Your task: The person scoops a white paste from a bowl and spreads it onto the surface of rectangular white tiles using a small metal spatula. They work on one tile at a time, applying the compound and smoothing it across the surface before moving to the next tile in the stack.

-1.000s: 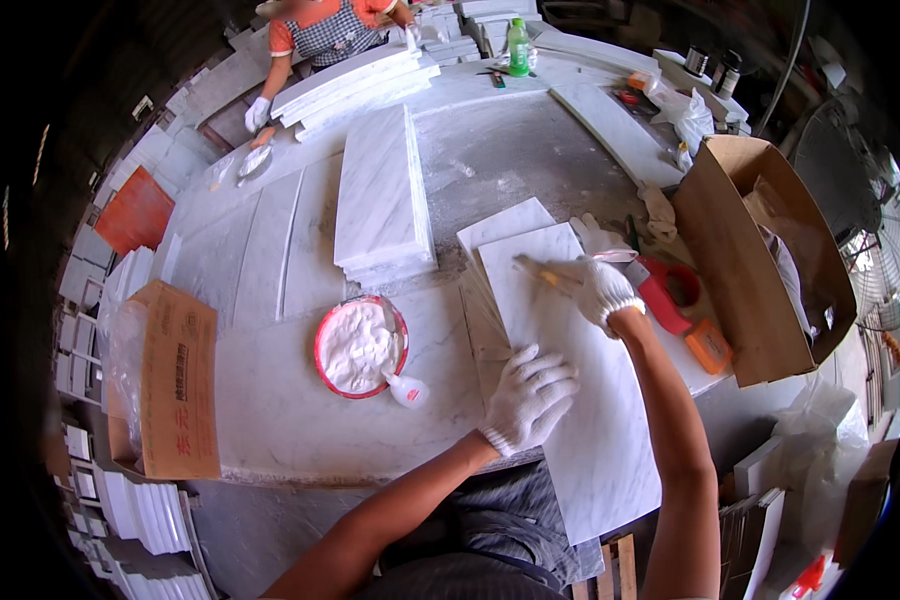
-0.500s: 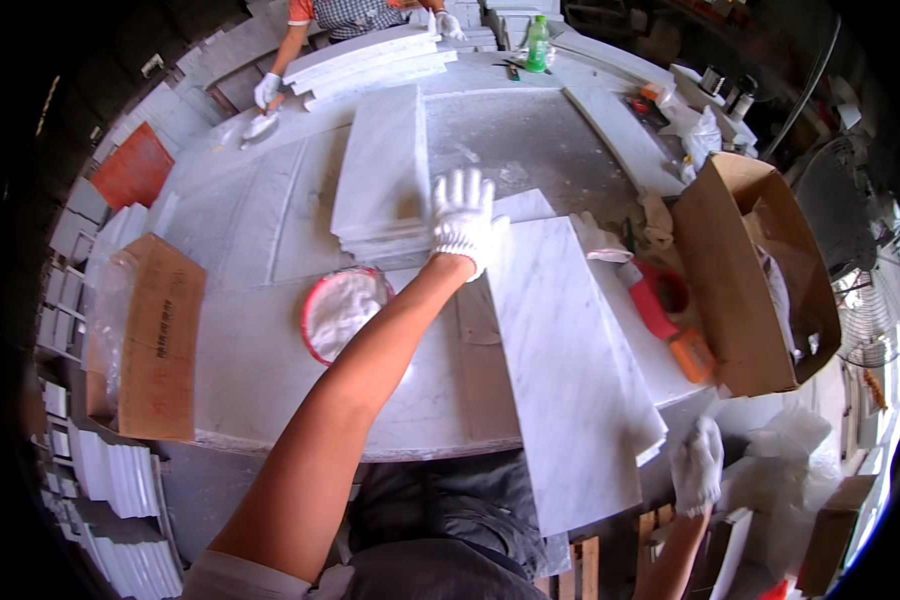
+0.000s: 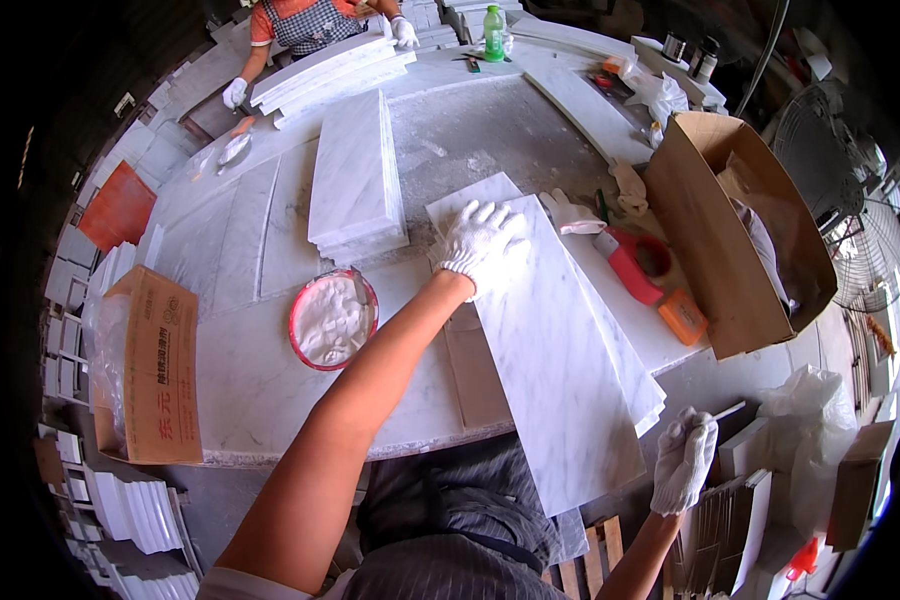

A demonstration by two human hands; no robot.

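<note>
Pale stone covers a broad worktable (image 3: 255, 375) in a cluttered workshop. The wearer's left hand (image 3: 484, 243), in a white knit glove, lies open with fingers slightly spread on the far end of a grey-veined white slab (image 3: 562, 385). The slab rests aslant on other slabs near the right side of the table, its near end jutting past the edge. The right hand (image 3: 685, 460), also gloved, is off the table at near right, its fingers curled around a thin pale strip (image 3: 730, 410); what kind of thing it is cannot be told. Left of the slab sits a red-rimmed bowl (image 3: 291, 335) of white paste (image 3: 333, 317); beyond it stands a neat stack of slabs (image 3: 353, 185). To the right lie a spare glove (image 3: 573, 214), a red object with a round hole (image 3: 630, 270) and a small orange box (image 3: 682, 317), beside a long open carton (image 3: 700, 255). Another carton (image 3: 182, 385) stands at the left. Farther off are a green bottle (image 3: 493, 35) and, at far left, a co-worker (image 3: 315, 25) in a checked apron, behind more slabs (image 3: 335, 75).
</note>
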